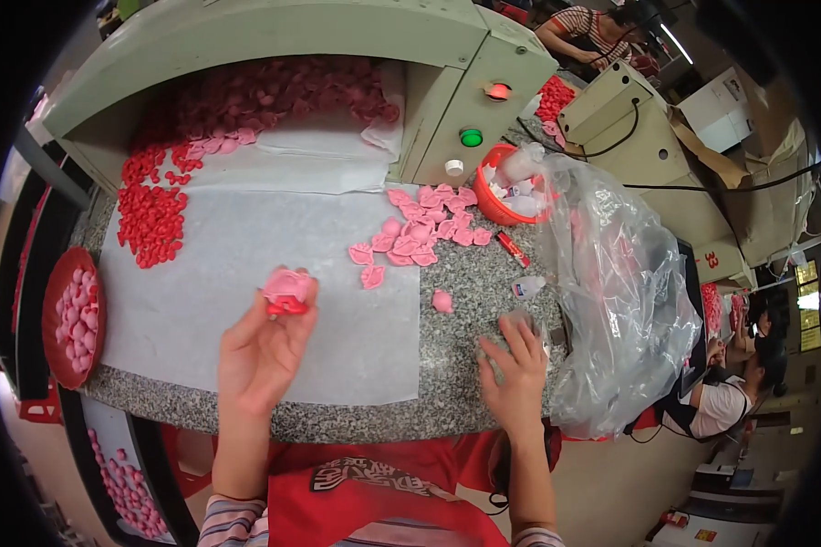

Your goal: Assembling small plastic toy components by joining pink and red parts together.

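Note:
Above the white paper sheet (337, 356), my left hand (269, 351) is closed on a small pink plastic part (286, 283) with a red bow-shaped piece (286, 305) at its lower edge. My right hand (515, 365) hovers over or rests on the speckled stone tabletop, fingers apart; a blurred greyish shape lies at its fingertips. Just beyond them is a small white bottle (527, 287). A single round pink piece (442, 301) lies between the hands. Several leaf-edged pink parts (420, 228) are scattered farther off, and a pile of red bow-shaped pieces (150, 223) sits at far left.
A pale green machine (274, 27) with a tunnel full of pink parts stands at the back. A red basket (483, 196) holds white bottles beside a red tube (513, 249). Clear plastic bags (620, 301) cover the right side. A red bowl (55, 356) of pink pieces stands left. Other people sit at right.

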`<move>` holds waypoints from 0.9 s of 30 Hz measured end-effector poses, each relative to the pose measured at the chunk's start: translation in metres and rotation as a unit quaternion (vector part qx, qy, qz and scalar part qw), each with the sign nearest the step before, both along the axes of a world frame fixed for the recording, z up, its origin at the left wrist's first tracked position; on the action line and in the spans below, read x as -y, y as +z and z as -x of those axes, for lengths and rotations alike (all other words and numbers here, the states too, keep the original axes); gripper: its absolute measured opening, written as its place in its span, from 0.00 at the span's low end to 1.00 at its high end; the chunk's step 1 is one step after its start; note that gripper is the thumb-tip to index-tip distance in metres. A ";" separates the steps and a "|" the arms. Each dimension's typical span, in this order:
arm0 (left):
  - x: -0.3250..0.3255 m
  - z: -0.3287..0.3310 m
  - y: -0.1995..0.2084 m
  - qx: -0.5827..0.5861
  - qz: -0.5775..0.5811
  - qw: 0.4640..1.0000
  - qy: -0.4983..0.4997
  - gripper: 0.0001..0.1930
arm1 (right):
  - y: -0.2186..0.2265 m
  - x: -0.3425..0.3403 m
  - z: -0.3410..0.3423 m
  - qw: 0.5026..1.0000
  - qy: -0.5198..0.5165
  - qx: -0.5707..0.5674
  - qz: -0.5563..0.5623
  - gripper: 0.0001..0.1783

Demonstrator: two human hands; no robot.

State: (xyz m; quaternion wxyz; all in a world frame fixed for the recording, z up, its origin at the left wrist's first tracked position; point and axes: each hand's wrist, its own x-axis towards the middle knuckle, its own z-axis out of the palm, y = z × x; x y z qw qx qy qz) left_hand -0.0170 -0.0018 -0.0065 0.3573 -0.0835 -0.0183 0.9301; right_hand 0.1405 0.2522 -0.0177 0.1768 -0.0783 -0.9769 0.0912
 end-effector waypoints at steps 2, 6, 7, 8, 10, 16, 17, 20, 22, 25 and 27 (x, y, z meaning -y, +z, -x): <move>-0.024 -0.015 -0.008 -0.004 0.048 0.996 -0.080 0.19 | -0.010 -0.008 0.022 0.997 -0.017 -0.056 0.053 0.15; -0.047 -0.039 -0.007 -0.016 0.145 0.970 -0.193 0.20 | -0.041 0.002 0.067 0.982 -0.121 -0.064 0.132 0.18; -0.048 -0.041 -0.006 -0.016 0.149 0.971 -0.185 0.20 | -0.043 0.004 0.071 0.971 -0.135 -0.056 0.187 0.17; -0.049 -0.042 -0.006 -0.020 0.167 0.968 -0.184 0.20 | -0.044 0.005 0.074 0.958 -0.148 -0.046 0.241 0.17; -0.045 -0.040 -0.010 -0.018 0.190 0.966 -0.172 0.20 | -0.031 0.014 0.073 0.951 -0.132 -0.037 0.275 0.17; -0.047 -0.041 0.000 -0.088 0.246 0.957 -0.128 0.17 | 0.041 0.059 0.050 0.937 0.044 -0.130 0.322 0.18; -0.048 -0.041 0.002 -0.106 0.264 0.951 -0.121 0.17 | 0.040 0.062 0.051 0.943 0.057 -0.141 0.298 0.19; -0.047 -0.042 0.002 -0.146 0.284 0.943 -0.097 0.15 | 0.037 0.068 0.052 0.950 0.082 -0.150 0.260 0.19; -0.047 -0.043 0.003 -0.169 0.289 0.939 -0.083 0.15 | 0.037 0.070 0.051 0.952 0.093 -0.149 0.249 0.19; -0.049 -0.044 0.003 -0.221 0.311 0.922 -0.067 0.14 | 0.039 0.072 0.049 0.951 0.093 -0.148 0.256 0.19; -0.048 -0.044 0.002 -0.262 0.325 0.906 -0.061 0.14 | 0.039 0.072 0.048 0.952 0.093 -0.147 0.252 0.19</move>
